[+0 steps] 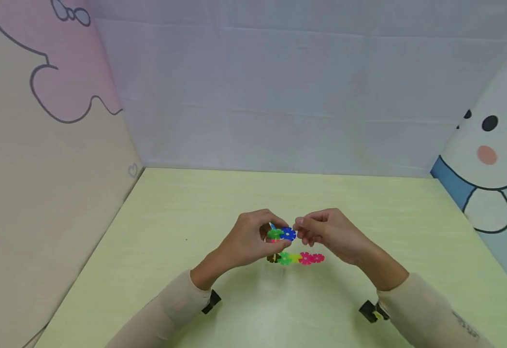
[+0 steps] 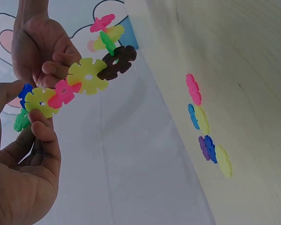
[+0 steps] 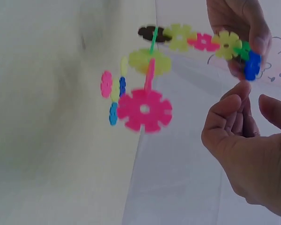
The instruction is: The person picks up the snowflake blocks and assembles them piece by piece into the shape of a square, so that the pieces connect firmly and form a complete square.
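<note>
The left hand (image 1: pixel 255 237) pinches one end of a chain of joined flower-shaped discs, by the blue disc (image 1: pixel 288 234) and green disc (image 1: pixel 274 234). In the left wrist view the chain runs through a yellow disc (image 2: pixel 87 76) to a brown disc (image 2: pixel 118 63), then bends through green and yellow to pink. A pink disc (image 3: pixel 144 110) forms its far end in the right wrist view. Beside the blue disc, the right hand (image 3: pixel 253 145) has its fingers bent and thumb apart, with nothing between them.
Several loose discs lie on the table in the wrist views, among them a pink one (image 2: pixel 193 89), a light blue one (image 2: pixel 193 116) and a yellow one (image 2: pixel 223 161). Cloth walls with cartoon drawings stand around the table (image 1: pixel 183 193).
</note>
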The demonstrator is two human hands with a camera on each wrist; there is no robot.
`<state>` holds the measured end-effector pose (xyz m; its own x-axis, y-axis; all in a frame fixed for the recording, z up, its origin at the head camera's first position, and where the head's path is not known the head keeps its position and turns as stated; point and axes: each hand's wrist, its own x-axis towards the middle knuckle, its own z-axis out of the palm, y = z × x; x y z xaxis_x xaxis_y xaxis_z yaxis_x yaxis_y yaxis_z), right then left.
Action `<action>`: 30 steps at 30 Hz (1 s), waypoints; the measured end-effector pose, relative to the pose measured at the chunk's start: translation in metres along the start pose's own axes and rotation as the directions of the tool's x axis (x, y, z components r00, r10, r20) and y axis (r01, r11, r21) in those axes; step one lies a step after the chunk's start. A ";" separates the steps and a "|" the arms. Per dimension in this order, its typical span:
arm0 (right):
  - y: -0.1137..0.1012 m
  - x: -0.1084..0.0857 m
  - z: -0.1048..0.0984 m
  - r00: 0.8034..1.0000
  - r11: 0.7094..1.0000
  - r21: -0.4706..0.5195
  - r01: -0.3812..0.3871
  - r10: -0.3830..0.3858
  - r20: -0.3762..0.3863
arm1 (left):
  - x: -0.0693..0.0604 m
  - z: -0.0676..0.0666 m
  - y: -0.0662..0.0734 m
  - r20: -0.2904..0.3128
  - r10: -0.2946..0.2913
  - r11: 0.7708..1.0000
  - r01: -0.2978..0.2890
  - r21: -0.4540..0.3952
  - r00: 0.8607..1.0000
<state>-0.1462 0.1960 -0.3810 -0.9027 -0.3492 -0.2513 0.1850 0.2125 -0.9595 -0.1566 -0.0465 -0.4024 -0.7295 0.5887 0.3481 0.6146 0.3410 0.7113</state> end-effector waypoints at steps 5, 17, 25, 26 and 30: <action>0.004 0.028 -0.021 0.993 0.980 -0.198 0.007 -0.029 -0.112 | -0.010 -0.007 -0.002 -0.032 -0.014 1.000 0.013 -0.029 0.999; 0.056 0.104 -0.004 0.994 0.684 -0.726 0.070 -0.110 -0.008 | -0.022 -0.011 0.000 -0.089 -0.011 1.000 0.012 0.006 0.996; 0.053 0.107 -0.007 0.991 0.546 -0.829 0.122 -0.105 0.077 | -0.022 -0.012 -0.001 -0.083 0.011 1.000 -0.009 0.015 0.997; 0.053 0.106 -0.009 0.994 0.560 -0.822 0.106 -0.090 0.066 | -0.022 -0.012 -0.001 -0.080 0.013 1.000 -0.012 0.014 0.997; 0.056 0.101 -0.022 1.000 0.668 -0.743 0.028 -0.008 0.030 | -0.021 -0.011 -0.001 -0.066 0.012 1.000 -0.012 0.001 0.998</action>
<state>-0.2358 0.1928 -0.4576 -0.8922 -0.3780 -0.2470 -0.1902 0.8107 -0.5538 -0.1455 -0.0674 -0.4034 -0.7401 0.5432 0.3965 0.6240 0.3348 0.7061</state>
